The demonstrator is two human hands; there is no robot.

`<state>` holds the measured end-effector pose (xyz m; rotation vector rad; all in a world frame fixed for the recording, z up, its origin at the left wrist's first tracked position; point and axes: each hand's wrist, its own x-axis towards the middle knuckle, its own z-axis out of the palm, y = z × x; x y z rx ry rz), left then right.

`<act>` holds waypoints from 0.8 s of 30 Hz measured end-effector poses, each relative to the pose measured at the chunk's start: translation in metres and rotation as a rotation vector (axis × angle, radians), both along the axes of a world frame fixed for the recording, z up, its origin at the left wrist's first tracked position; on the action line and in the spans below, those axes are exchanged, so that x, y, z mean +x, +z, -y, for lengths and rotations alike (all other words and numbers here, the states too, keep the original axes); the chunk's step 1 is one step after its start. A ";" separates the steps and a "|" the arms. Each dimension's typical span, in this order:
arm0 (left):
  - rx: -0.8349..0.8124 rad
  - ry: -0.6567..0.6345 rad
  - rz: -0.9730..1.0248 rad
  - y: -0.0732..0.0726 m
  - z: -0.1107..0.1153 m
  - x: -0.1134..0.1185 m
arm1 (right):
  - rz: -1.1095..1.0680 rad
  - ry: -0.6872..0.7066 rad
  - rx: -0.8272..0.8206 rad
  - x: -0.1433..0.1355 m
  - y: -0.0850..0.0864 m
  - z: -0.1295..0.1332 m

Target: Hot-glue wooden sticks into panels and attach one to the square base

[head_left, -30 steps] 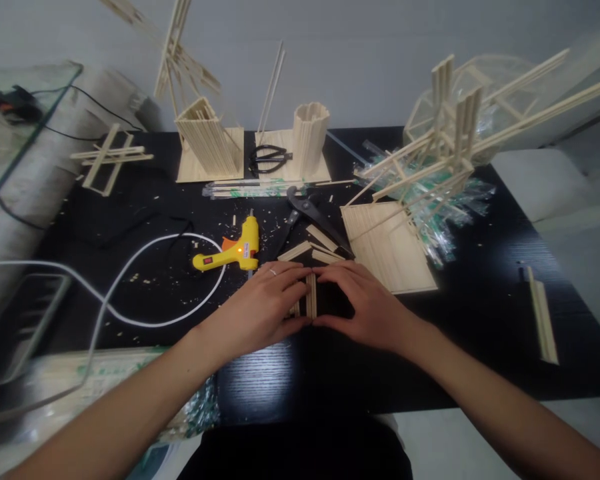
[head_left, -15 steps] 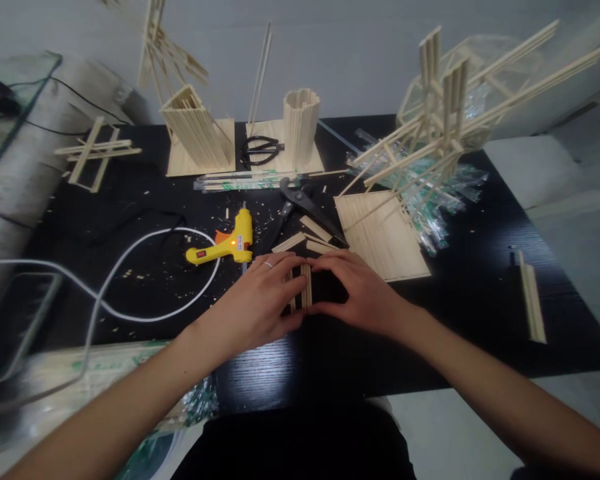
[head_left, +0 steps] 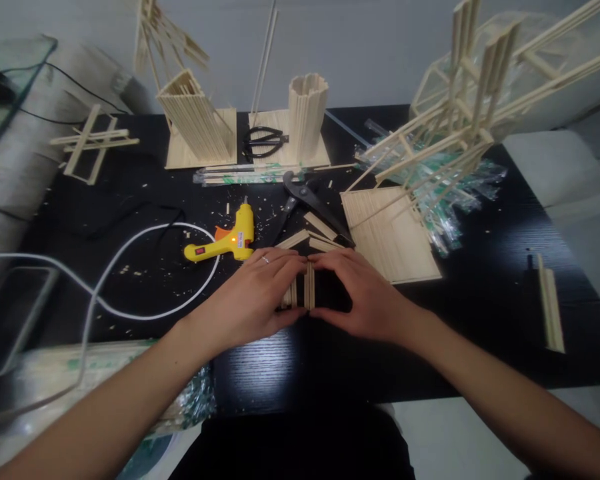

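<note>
Between my two hands, near the front middle of the black table, stand short wooden sticks point(head_left: 309, 287) bunched side by side. My left hand point(head_left: 253, 290) curls round them from the left, thumb at the near end and fingers at the far end. From the right, my right hand point(head_left: 370, 293) pinches the same bunch by its two ends, fingertips beside those of the left. Just beyond the fingers lie several loose cut sticks point(head_left: 325, 244) and dark pliers point(head_left: 305, 193). A yellow hot glue gun point(head_left: 223, 239) rests to the left, its orange light lit.
A white cable point(head_left: 130, 248) loops across the table's left side. Stick towers on wooden bases point(head_left: 199, 120) point(head_left: 307, 120) stand at the back, with black scissors point(head_left: 265, 141) between. A stick windmill-like frame point(head_left: 445, 127) rises at right. Bagged sticks point(head_left: 100, 373) lie front left.
The view has shifted slightly, so the things at right appear farther right. My left fingers have drawn in along the bunch, and both hands still hold the sticks.
</note>
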<state>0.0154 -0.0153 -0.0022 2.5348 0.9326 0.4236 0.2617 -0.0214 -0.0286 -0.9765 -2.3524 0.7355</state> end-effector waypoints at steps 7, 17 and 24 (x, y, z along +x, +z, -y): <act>0.001 0.104 0.066 0.004 -0.003 -0.007 | -0.003 0.007 0.009 -0.001 0.004 0.001; 0.178 0.420 0.069 0.010 -0.018 -0.028 | 0.059 0.004 0.048 -0.002 0.003 0.005; 0.139 0.369 0.052 0.007 -0.015 -0.022 | 0.030 -0.032 0.086 -0.007 -0.003 0.005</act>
